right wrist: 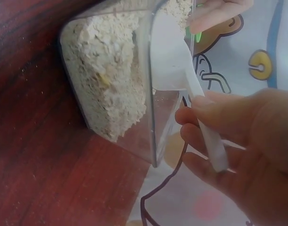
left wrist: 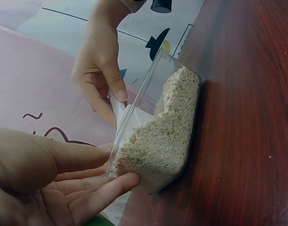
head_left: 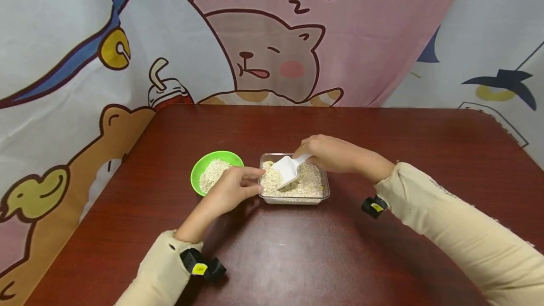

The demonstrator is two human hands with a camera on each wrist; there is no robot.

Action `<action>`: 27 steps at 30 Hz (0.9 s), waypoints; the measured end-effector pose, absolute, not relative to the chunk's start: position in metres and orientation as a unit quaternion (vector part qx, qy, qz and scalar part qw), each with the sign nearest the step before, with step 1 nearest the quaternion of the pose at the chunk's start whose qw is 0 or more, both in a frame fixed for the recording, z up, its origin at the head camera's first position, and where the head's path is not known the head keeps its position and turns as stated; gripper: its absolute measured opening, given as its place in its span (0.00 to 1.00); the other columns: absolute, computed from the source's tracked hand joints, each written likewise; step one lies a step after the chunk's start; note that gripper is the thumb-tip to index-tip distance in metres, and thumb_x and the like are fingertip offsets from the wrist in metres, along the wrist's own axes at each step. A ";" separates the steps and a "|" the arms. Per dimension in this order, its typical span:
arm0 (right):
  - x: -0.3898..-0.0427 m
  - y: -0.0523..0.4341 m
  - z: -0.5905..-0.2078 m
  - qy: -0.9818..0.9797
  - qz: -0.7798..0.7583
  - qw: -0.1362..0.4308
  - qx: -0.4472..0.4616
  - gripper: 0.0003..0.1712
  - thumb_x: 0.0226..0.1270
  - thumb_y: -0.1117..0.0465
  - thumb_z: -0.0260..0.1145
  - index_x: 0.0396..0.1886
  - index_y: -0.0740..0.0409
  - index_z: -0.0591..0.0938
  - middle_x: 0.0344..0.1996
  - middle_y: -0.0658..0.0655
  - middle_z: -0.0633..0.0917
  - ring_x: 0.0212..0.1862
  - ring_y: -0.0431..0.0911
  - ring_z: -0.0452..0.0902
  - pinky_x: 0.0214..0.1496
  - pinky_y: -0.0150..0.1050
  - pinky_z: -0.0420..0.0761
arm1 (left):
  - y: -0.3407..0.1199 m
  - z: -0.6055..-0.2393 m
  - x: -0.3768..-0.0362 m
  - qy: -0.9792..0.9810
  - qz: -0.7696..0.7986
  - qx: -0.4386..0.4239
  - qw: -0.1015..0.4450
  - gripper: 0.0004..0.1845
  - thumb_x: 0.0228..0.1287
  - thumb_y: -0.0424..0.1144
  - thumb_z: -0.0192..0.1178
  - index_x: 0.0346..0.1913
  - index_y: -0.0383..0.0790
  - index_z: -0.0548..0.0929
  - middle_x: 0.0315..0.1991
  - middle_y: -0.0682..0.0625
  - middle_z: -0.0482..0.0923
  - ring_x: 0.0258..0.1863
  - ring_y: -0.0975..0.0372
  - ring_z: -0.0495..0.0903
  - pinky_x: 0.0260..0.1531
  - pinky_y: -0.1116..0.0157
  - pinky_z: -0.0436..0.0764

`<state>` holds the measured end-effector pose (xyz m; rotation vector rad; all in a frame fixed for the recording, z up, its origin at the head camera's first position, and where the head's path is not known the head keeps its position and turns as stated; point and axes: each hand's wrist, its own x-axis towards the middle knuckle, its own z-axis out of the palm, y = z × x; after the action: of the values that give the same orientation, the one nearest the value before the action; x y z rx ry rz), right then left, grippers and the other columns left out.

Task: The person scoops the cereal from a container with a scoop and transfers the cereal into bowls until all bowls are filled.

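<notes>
A clear rectangular container (head_left: 294, 200) of oats stands on the table. My right hand (head_left: 333, 153) grips the handle of a white plastic scoop (head_left: 287, 169) from the far right side. The scoop's head is tilted down to the left, its lip in the oats (left wrist: 158, 136). In the right wrist view the handle (right wrist: 212, 146) lies between thumb and fingers. My left hand (head_left: 233, 184) touches the container's left end, thumb and fingers extended at its rim and wall. Just behind that hand is a green bowl (head_left: 195, 176) with oats, partly covered by it.
Dark reddish-brown tabletop (head_left: 272, 249) lies under everything. A cartoon-printed curtain (head_left: 361, 37) hangs behind the table and along its left side. Black wrist devices (head_left: 199, 264) sit on both cream sleeves.
</notes>
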<state>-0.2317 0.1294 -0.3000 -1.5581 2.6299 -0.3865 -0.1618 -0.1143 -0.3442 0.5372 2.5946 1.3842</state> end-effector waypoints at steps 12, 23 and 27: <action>-0.224 0.133 -0.316 0.862 -0.169 0.015 -0.478 0.16 0.55 0.78 0.61 0.43 0.66 0.81 0.38 0.57 0.81 0.44 0.50 0.76 0.48 0.44 0.74 | -0.113 -0.342 -0.162 0.872 0.452 0.174 0.073 0.18 0.55 0.27 0.63 0.51 0.28 0.78 0.47 0.39 0.79 0.40 0.54 0.82 0.38 0.65 0.79; -0.222 0.140 -0.332 0.869 -0.218 0.005 -0.444 0.17 0.57 0.77 0.59 0.46 0.65 0.80 0.41 0.56 0.81 0.46 0.50 0.73 0.50 0.45 0.72 | -0.115 -0.341 -0.163 0.874 0.446 0.176 0.078 0.19 0.55 0.29 0.63 0.51 0.29 0.78 0.46 0.39 0.79 0.41 0.54 0.81 0.39 0.64 0.79; -0.221 0.143 -0.335 0.869 -0.226 0.000 -0.441 0.17 0.57 0.76 0.59 0.47 0.64 0.80 0.40 0.54 0.81 0.46 0.48 0.73 0.50 0.45 0.71 | -0.115 -0.340 -0.163 0.873 0.448 0.175 0.082 0.19 0.55 0.29 0.63 0.51 0.28 0.78 0.46 0.39 0.79 0.41 0.54 0.81 0.39 0.64 0.79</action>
<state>-0.2210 0.1428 -0.3346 -1.3846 2.7293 -0.7092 -0.1633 -0.1146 -0.3396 0.5228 2.6073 1.3398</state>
